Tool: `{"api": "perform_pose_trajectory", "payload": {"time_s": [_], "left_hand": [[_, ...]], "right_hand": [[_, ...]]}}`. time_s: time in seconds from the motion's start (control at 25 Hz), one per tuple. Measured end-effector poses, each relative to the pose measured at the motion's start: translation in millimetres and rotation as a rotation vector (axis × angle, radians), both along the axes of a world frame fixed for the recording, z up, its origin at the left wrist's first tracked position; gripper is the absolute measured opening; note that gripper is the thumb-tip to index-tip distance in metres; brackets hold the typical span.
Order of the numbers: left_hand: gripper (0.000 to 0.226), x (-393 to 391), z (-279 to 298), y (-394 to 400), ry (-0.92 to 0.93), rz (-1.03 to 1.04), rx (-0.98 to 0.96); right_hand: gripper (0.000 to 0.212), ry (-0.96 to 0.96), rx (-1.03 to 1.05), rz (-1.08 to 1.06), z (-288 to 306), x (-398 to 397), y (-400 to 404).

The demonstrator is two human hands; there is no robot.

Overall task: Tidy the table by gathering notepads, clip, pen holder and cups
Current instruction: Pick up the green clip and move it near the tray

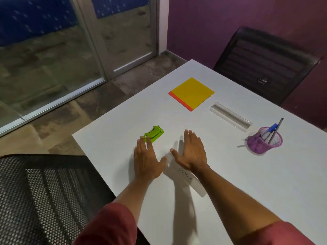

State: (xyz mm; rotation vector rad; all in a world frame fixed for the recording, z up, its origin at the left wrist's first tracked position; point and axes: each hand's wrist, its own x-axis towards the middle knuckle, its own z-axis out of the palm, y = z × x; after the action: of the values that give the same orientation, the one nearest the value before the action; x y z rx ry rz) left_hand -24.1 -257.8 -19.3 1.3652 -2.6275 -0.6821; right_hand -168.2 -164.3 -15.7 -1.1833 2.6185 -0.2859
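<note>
Your left hand (146,159) and right hand (192,152) lie flat, fingers straight, on the white table (247,174); left fingertips touch the green clip (154,133), gripping nothing

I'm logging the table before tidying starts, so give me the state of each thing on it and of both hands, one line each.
Yellow notepad: closed, flat on the table.
Green clip: lying flat, left fingertips at its near end.
Pen holder: tipped over, pens still inside.
Clear ruler: flat, untouched.
Labelled strip: flat, partly under the right hand.
Left hand: open.
Right hand: open.
</note>
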Motion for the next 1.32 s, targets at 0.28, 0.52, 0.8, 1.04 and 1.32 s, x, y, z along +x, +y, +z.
{"api": "perform_pose_trajectory", "payload": {"time_s": [0.28,0.52,0.8,1.04,1.32], "left_hand": [[0.091,-11.0,-24.3,-42.0,0.063,0.225,0.366],[0.067,-27.8,-35.8,-55.6,0.159,0.405,0.412],[0.024,-47.9,-39.9,-59.1,0.400,0.632,0.525],[0.031,-52.7,-32.9,-60.7,0.523,0.768,0.647],[0.027,-43.9,-19.9,-71.9,0.376,0.668,0.477]], "right_hand": [[0.097,-0.245,-0.067,0.032,-25.2,-7.1,-67.1],[0.056,-0.426,-0.175,-0.038,-42.2,-17.2,-112.3],[0.029,-0.502,-0.236,-0.025,-43.3,-19.1,-129.9],[0.041,-0.598,-0.261,-0.082,-36.5,-19.1,-130.4],[0.035,-0.738,-0.411,-0.286,-24.2,-23.6,-121.1]]}}
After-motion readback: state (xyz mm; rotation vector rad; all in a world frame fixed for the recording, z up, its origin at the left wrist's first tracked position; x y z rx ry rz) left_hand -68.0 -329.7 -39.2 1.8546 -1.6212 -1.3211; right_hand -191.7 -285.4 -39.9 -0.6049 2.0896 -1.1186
